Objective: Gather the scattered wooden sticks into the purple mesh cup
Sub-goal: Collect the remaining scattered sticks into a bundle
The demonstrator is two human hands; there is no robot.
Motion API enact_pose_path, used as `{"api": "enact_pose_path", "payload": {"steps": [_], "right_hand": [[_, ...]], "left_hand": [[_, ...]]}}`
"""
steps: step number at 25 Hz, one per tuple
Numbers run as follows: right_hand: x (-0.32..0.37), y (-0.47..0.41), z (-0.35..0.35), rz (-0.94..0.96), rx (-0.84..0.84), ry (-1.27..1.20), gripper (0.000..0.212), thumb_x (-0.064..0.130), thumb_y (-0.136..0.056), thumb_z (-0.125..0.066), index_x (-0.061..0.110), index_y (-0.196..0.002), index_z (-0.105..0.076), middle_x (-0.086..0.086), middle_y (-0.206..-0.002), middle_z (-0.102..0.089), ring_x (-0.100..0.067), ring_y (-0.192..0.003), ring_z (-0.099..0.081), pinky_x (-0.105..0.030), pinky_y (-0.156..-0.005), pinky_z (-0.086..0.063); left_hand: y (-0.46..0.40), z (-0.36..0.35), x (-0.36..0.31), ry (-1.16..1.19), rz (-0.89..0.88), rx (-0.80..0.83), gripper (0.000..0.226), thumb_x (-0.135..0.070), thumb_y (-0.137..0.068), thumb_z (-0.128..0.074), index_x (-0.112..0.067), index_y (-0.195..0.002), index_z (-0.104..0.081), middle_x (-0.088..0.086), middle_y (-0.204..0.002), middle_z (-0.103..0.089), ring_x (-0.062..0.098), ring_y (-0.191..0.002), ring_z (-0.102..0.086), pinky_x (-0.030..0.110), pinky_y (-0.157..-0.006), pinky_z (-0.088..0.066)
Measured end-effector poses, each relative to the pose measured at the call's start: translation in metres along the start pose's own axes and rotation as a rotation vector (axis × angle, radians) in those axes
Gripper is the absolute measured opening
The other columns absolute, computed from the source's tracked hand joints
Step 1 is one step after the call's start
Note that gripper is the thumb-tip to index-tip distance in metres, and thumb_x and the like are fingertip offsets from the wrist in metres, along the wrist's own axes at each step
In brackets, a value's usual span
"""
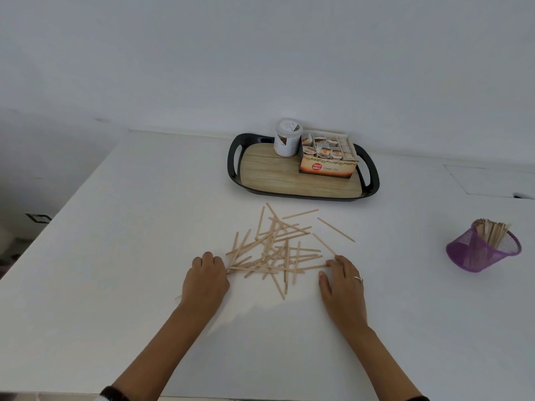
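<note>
The wooden sticks lie in a loose criss-cross pile mid-table, well left of the purple mesh cup. They look light, stiff and skiddy, so probably best pinched as a bundle by the ends. Left hand curls around the pile's left ends; right hand lies flat, fingertips touching the right ends.

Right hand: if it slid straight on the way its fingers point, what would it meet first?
The right hand points up-left; its fingertips already touch the nearest sticks of the pile, so probably those.

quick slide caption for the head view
Both hands flank scattered wooden sticks on a white table; purple mesh cup waits right.
</note>
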State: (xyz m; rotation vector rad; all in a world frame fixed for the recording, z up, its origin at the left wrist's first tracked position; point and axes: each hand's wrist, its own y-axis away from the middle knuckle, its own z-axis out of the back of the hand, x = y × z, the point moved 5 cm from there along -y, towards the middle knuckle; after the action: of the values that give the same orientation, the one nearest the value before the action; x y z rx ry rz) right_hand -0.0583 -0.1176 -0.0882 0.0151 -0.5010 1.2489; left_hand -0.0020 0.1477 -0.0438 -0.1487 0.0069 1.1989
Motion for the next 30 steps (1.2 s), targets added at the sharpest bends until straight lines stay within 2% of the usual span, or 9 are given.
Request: {"api": "enact_pose_path", "payload": {"steps": [8, 10, 13, 14, 16, 21, 24, 27, 30], "right_hand": [[0.0, -0.001, 0.0, 0.013, -0.006, -0.016, 0.024, 0.014, -0.087, -0.062, 0.005, -0.109, -0.062, -0.014, -0.123, -0.057, -0.03, -0.117, -0.053, -0.042, -0.092, -0.047], [0.0, 0.0, 0.0, 0.013, -0.008, -0.021, 0.024, 0.013, -0.086, -0.062, 0.005, -0.109, -0.062, -0.014, -0.122, -0.057, -0.03, -0.116, -0.054, -0.042, -0.091, -0.047], [-0.001, 0.0, 0.001, 0.015, -0.017, -0.027, 0.024, 0.012, -0.085, -0.063, 0.005, -0.108, -0.062, -0.014, -0.121, -0.057, -0.031, -0.114, -0.055, -0.042, -0.089, -0.048], [-0.001, 0.0, 0.001, 0.018, -0.019, -0.028, 0.024, 0.012, -0.085, -0.063, 0.005, -0.108, -0.062, -0.014, -0.121, -0.057, -0.031, -0.114, -0.055, -0.042, -0.089, -0.048], [-0.001, 0.0, 0.001, 0.017, -0.015, -0.033, 0.024, 0.013, -0.086, -0.063, 0.005, -0.108, -0.062, -0.014, -0.122, -0.057, -0.03, -0.116, -0.054, -0.042, -0.09, -0.047], [-0.001, -0.001, 0.001, 0.022, -0.013, -0.038, 0.023, 0.012, -0.086, -0.063, 0.006, -0.108, -0.062, -0.013, -0.122, -0.056, -0.03, -0.116, -0.053, -0.043, -0.091, -0.047], [-0.001, -0.001, 0.001, 0.021, -0.012, -0.029, 0.023, 0.013, -0.086, -0.062, 0.006, -0.108, -0.062, -0.012, -0.122, -0.056, -0.028, -0.117, -0.053, -0.043, -0.091, -0.046], [0.0, -0.002, 0.001, 0.016, -0.018, -0.026, 0.023, 0.013, -0.086, -0.062, 0.007, -0.108, -0.062, -0.012, -0.121, -0.056, -0.029, -0.116, -0.053, -0.043, -0.091, -0.046], [0.0, -0.002, 0.001, 0.018, -0.02, -0.022, 0.023, 0.013, -0.085, -0.062, 0.007, -0.107, -0.063, -0.012, -0.121, -0.057, -0.029, -0.115, -0.054, -0.042, -0.089, -0.047]], "left_hand": [[-0.008, -0.003, -0.007, -0.155, -0.072, -0.028, 0.045, 0.011, -0.023, -0.086, -0.007, -0.052, -0.056, 0.006, -0.046, -0.049, 0.016, -0.037, -0.047, 0.018, -0.033, -0.035], [-0.011, -0.009, -0.007, -0.155, -0.039, 0.029, 0.036, 0.005, -0.044, -0.085, -0.006, -0.066, -0.06, 0.006, -0.059, -0.057, 0.016, -0.049, -0.054, 0.022, -0.04, -0.042], [-0.018, -0.015, 0.0, -0.186, 0.04, 0.072, 0.02, 0.002, -0.081, -0.058, -0.008, -0.097, -0.054, 0.005, -0.093, -0.06, 0.016, -0.08, -0.057, 0.021, -0.063, -0.045], [-0.018, -0.019, 0.003, -0.196, 0.05, 0.118, 0.021, 0.002, -0.087, -0.048, -0.009, -0.104, -0.05, 0.004, -0.102, -0.057, 0.016, -0.086, -0.054, 0.021, -0.068, -0.042], [-0.02, -0.025, 0.008, -0.151, 0.059, 0.19, 0.022, 0.0, -0.09, -0.039, -0.01, -0.108, -0.046, 0.005, -0.108, -0.054, 0.016, -0.085, -0.046, 0.021, -0.069, -0.037], [-0.028, -0.023, 0.026, 0.307, 0.137, 0.36, 0.012, -0.004, -0.096, -0.035, -0.008, -0.099, -0.046, 0.007, -0.095, -0.048, 0.021, -0.081, -0.048, 0.026, -0.065, -0.034], [-0.034, -0.018, 0.037, 0.615, 0.254, 0.53, 0.011, -0.009, -0.097, -0.038, -0.011, -0.098, -0.049, 0.003, -0.094, -0.059, 0.016, -0.082, -0.056, 0.026, -0.065, -0.04], [-0.034, -0.014, 0.039, 1.044, 0.39, 0.637, 0.01, -0.005, -0.096, -0.041, -0.009, -0.099, -0.051, 0.005, -0.096, -0.065, 0.014, -0.078, -0.057, 0.025, -0.067, -0.045], [-0.034, -0.014, 0.032, 1.351, 0.483, 0.625, 0.013, 0.0, -0.094, -0.038, -0.006, -0.095, -0.05, 0.005, -0.073, -0.059, 0.013, -0.06, -0.046, 0.024, -0.055, -0.04]]}}
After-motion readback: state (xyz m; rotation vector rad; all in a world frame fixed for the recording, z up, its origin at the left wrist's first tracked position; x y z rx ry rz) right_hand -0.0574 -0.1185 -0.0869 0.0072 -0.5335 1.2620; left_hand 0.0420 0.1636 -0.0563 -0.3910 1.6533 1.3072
